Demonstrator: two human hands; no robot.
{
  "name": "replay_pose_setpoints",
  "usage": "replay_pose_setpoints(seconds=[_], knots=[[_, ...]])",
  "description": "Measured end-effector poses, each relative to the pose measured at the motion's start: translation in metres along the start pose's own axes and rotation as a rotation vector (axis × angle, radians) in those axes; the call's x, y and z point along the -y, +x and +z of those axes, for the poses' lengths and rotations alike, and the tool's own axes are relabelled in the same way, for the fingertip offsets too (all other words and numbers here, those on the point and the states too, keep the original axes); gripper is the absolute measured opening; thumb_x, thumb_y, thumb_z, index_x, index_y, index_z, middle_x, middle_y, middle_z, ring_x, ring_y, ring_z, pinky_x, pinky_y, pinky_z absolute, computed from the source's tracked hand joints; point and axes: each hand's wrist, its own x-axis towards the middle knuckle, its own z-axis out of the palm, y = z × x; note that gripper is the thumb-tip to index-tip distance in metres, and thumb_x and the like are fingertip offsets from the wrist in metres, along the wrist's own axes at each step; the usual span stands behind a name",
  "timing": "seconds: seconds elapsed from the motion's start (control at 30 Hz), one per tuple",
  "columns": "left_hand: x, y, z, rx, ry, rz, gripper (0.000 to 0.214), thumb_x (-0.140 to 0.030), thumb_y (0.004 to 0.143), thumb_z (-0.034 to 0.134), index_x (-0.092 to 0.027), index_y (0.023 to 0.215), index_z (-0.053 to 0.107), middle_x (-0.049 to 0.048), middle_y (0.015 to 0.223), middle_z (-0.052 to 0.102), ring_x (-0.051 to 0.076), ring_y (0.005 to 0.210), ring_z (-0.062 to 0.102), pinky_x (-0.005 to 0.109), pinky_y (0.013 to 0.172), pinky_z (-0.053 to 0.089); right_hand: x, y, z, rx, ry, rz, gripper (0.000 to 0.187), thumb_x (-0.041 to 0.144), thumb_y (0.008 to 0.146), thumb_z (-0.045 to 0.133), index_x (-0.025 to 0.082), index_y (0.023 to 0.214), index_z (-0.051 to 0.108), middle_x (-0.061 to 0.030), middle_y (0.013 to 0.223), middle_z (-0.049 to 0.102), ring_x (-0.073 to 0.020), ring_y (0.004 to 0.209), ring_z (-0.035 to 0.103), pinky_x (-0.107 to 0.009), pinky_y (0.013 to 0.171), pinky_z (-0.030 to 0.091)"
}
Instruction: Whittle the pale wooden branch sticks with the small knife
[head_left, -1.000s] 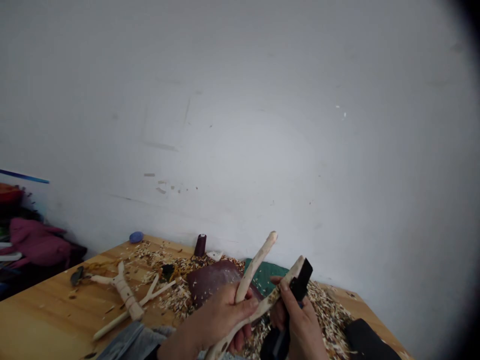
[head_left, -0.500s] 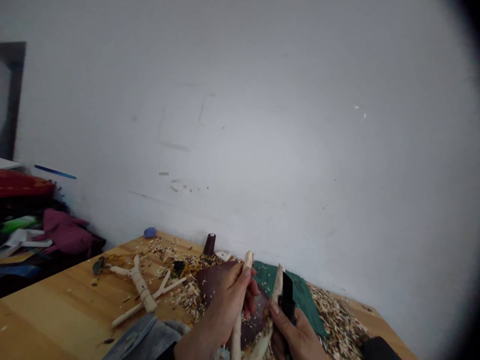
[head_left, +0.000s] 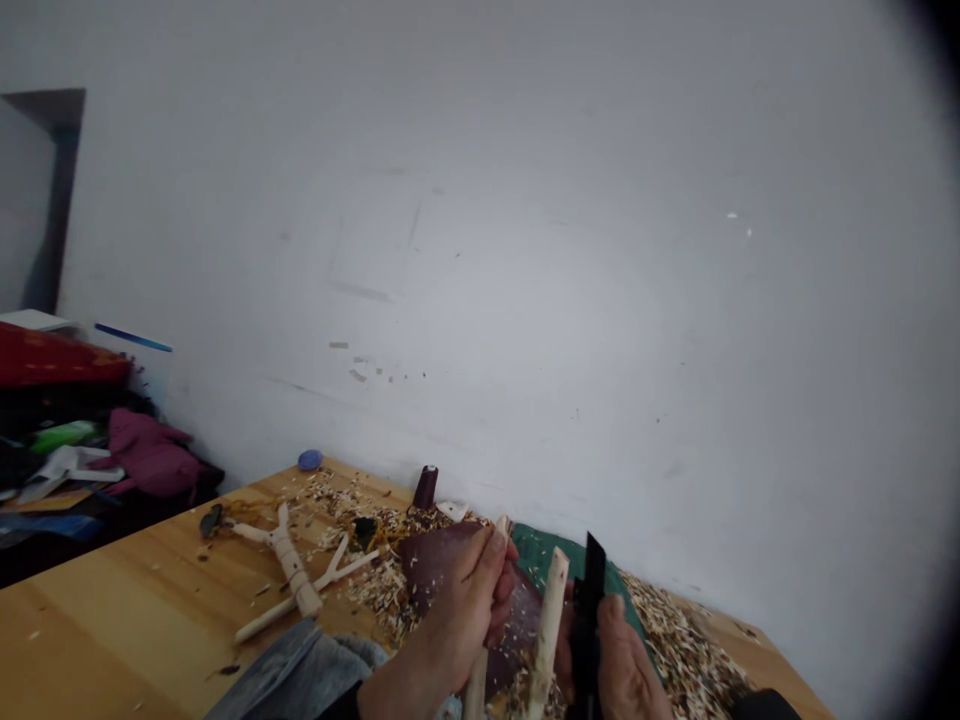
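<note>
My left hand [head_left: 476, 590] is closed around a peeled pale wooden stick [head_left: 475, 685], whose tip pokes out above the thumb. Just right of it rises a second peeled prong [head_left: 550, 625] with a cut end. Whether the two join is hidden below the frame edge. My right hand [head_left: 626, 665] grips a black utility knife [head_left: 589, 610], its dark blade pointing up and standing clear of the prong. Under both hands lie a dark red sheet [head_left: 431, 560] and a green cloth [head_left: 540, 545], sprinkled with shavings.
On the wooden table [head_left: 90, 640], left, lie a bound forked stick [head_left: 289, 560] and a thinner forked stick [head_left: 330, 575]. A dark thread cone [head_left: 425, 488] stands by the wall. Wood shavings [head_left: 690, 640] heap at right. Grey fabric [head_left: 300, 670] is near me.
My right hand has swung the knife away from the right prong and let that prong go. The left hand's fingers have closed further round its stick. The view has shifted slightly left.
</note>
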Motion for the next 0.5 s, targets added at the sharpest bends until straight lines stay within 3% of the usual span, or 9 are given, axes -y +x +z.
replay_pose_setpoints(seconds=[0.1, 0.17, 0.27, 0.33, 0.4, 0.5], knots=[[-0.019, -0.013, -0.002, -0.001, 0.107, 0.045, 0.061, -0.084, 0.074, 0.054, -0.024, 0.085, 0.048, -0.0113, 0.056, 0.034, 0.005, 0.04, 0.021, 0.02, 0.037, 0.015, -0.001, 0.012, -0.006, -0.005, -0.131, -0.139, 0.061, 0.083, 0.077, 0.054, 0.023, 0.068, 0.059, 0.0041, 0.048, 0.045, -0.0137, 0.046, 0.04, -0.027, 0.046, 0.03], [-0.036, -0.024, -0.006, 0.005, 0.251, 0.181, 0.053, -0.077, 0.086, 0.044, -0.024, 0.087, 0.05, -0.0104, 0.056, 0.032, 0.007, 0.041, 0.021, 0.022, 0.038, 0.018, -0.004, 0.016, -0.012, -0.017, -0.197, -0.217, 0.061, 0.081, 0.082, 0.049, 0.022, 0.073, 0.062, 0.0043, 0.049, 0.045, -0.0141, 0.047, 0.042, -0.027, 0.047, 0.031], [-0.052, -0.035, -0.016, -0.015, 0.698, 0.692, 0.03, -0.045, 0.101, 0.039, -0.023, 0.086, 0.053, -0.005, 0.061, 0.042, 0.011, 0.051, 0.038, 0.026, 0.05, 0.03, -0.005, 0.017, -0.022, -0.08, -0.295, -0.307, 0.061, 0.077, 0.087, 0.044, 0.02, 0.086, 0.066, 0.0038, 0.052, 0.049, -0.0146, 0.048, 0.044, -0.027, 0.048, 0.034], [-0.049, -0.031, -0.022, 0.117, 0.953, 0.994, 0.016, -0.033, 0.097, 0.046, -0.022, 0.088, 0.054, -0.0023, 0.066, 0.05, 0.014, 0.057, 0.046, 0.027, 0.056, 0.031, -0.005, 0.015, -0.028, -0.113, -0.376, -0.4, 0.06, 0.074, 0.09, 0.042, 0.02, 0.093, 0.068, 0.0028, 0.055, 0.053, -0.015, 0.049, 0.047, -0.027, 0.049, 0.036], [-0.038, -0.021, -0.026, 0.11, 1.067, 1.051, 0.014, -0.028, 0.096, 0.045, -0.021, 0.086, 0.052, -0.0013, 0.066, 0.051, 0.015, 0.059, 0.048, 0.028, 0.056, 0.03, -0.003, 0.013, -0.03, -0.122, -0.466, -0.54, 0.056, 0.069, 0.093, 0.041, 0.021, 0.096, 0.069, 0.0014, 0.059, 0.058, -0.0159, 0.05, 0.052, -0.026, 0.05, 0.041], [-0.019, -0.005, -0.027, 0.141, 1.045, 0.898, 0.021, -0.031, 0.1, 0.039, -0.022, 0.084, 0.05, -0.0015, 0.066, 0.053, 0.015, 0.059, 0.051, 0.027, 0.056, 0.032, 0.0, 0.012, -0.03, -0.056, -0.604, -0.812, 0.047, 0.061, 0.097, 0.04, 0.023, 0.097, 0.068, -0.0017, 0.07, 0.067, -0.0169, 0.056, 0.061, -0.026, 0.054, 0.047]])
